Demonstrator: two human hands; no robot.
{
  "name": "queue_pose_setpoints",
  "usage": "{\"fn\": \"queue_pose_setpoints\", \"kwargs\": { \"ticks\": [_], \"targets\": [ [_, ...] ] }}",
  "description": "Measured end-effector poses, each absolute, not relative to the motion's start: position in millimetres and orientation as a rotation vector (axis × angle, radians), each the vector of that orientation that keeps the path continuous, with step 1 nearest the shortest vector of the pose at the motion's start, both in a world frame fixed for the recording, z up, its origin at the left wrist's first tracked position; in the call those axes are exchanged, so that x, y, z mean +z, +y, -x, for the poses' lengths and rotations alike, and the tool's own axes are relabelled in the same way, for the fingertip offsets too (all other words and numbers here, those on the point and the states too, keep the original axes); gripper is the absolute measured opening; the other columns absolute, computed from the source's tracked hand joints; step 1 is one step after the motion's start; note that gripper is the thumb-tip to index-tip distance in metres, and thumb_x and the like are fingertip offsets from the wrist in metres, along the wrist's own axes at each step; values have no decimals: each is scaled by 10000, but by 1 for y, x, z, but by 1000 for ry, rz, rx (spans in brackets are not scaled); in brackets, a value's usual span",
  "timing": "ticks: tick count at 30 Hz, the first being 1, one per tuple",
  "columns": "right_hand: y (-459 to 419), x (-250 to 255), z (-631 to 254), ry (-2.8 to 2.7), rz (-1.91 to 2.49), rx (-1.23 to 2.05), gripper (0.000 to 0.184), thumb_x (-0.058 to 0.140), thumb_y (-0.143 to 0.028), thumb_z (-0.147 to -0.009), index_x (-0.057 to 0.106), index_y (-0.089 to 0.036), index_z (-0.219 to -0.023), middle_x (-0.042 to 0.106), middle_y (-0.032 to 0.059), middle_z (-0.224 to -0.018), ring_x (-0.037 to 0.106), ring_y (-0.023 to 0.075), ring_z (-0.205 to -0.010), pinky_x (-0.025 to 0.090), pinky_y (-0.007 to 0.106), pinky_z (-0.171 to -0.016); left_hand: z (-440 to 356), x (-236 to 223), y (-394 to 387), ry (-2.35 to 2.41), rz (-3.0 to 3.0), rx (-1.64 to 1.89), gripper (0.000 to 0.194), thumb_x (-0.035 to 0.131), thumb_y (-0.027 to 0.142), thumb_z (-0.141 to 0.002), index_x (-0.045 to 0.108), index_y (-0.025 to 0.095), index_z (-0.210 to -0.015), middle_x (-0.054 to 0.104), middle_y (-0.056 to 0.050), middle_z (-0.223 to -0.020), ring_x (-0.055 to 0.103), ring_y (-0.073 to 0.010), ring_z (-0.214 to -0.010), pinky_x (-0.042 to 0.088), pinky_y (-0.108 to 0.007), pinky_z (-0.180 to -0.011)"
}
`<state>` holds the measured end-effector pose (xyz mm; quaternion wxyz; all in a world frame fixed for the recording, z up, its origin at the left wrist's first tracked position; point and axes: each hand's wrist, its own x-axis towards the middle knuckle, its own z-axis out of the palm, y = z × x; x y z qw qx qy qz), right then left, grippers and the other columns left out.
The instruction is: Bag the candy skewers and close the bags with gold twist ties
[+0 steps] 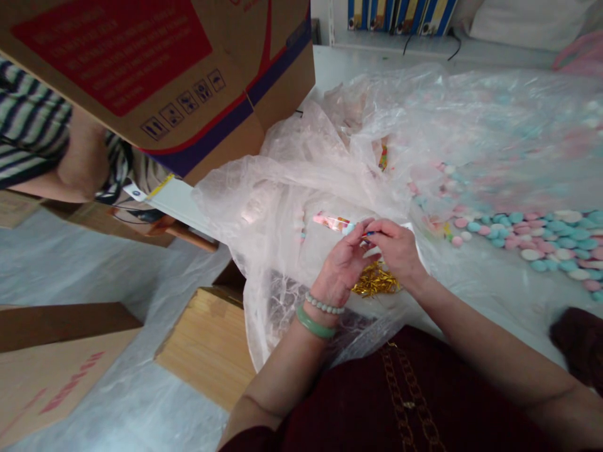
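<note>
A small printed candy packet, see-through with pink and pale blue in it, points away from my left hand. That hand is closed round its near end and wears a beaded bracelet and a green bangle. Against its fingertips, my right hand is closed in a pinch. A tiny blue and red bit shows between the fingers, too small to name. Just below both hands lies a pile of gold twist ties. Clear plastic sheeting is spread under everything.
Pink, blue and white candies lie loose on the right. A large carton stands at the upper left, with a person's arm behind it. Open cardboard boxes sit on the floor. Blue binders line a shelf.
</note>
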<state>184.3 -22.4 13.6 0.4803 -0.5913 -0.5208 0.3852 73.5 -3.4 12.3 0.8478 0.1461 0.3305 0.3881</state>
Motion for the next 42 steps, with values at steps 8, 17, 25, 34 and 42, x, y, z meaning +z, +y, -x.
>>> {"fn": "queue_pose_setpoints", "kwargs": {
  "ticks": [8,17,25,34,42],
  "targets": [
    [-24,25,-186,-723,1173,1652,164,728,-319,-679,615,-201,-687,556,-23,-650,485,107,-595,391,247,-556,-41,26,4,717,-976,821,201,690,337,-768,724,171,-876,678,-52,-906,588,-181,-993,431,-304,-937],
    [-22,35,-169,-931,1184,1381,123,654,-283,-700,647,-201,-793,622,-10,-683,529,141,-604,440,298,-613,-49,23,-10,840,-957,642,313,578,434,-821,592,164,-664,511,21,-534,430,-79,-404,310,-239,-430],
    [-40,-5,-216,-1481,1828,836,108,572,-239,-766,660,-212,-823,657,20,-830,572,184,-805,415,311,-739,-42,4,-15,1263,-896,942,248,642,373,-715,572,158,-616,422,70,-470,253,-27,-362,160,-206,-384],
    [-67,-23,-220,-2483,1949,129,200,495,-131,-873,671,-170,-785,640,99,-823,529,224,-828,342,337,-768,-41,4,-15,1186,-587,832,98,558,242,-669,538,155,-631,380,75,-450,225,-22,-315,101,-200,-355],
    [-75,-4,-234,-2278,1995,-28,230,508,-167,-894,654,-171,-716,613,74,-735,557,201,-779,386,322,-699,-39,1,-18,1215,-449,774,174,632,248,-755,558,135,-645,405,64,-471,278,-25,-339,175,-188,-344]
  ]
}}
